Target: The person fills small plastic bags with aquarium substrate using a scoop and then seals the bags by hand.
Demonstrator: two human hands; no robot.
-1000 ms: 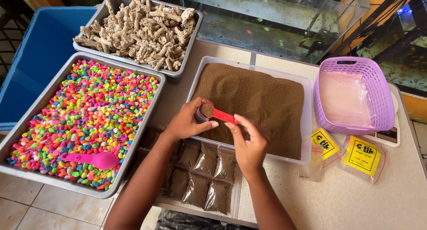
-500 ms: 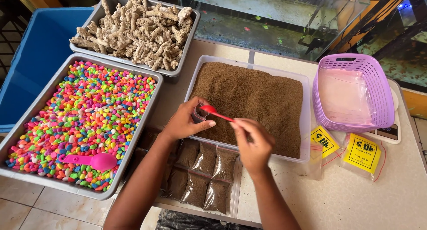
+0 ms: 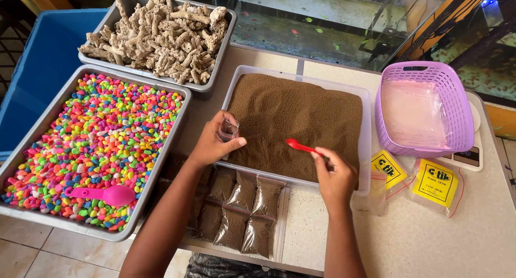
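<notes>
My left hand (image 3: 215,141) pinches one small clear plastic pouch (image 3: 228,130) over the near-left edge of the clear tub of fine brown granules (image 3: 301,116). My right hand (image 3: 334,173) grips one red plastic scoop (image 3: 301,145), its bowl just above the granules. About seven filled pouches (image 3: 242,211) lie in a tray at the table's near edge, my forearm hiding some. To the left sit two grey trays: multicoloured pebbles (image 3: 97,143) with one pink scoop (image 3: 102,194), and pale coral pieces (image 3: 156,36). One lilac basket (image 3: 422,111) stands right, partly covering a scale.
</notes>
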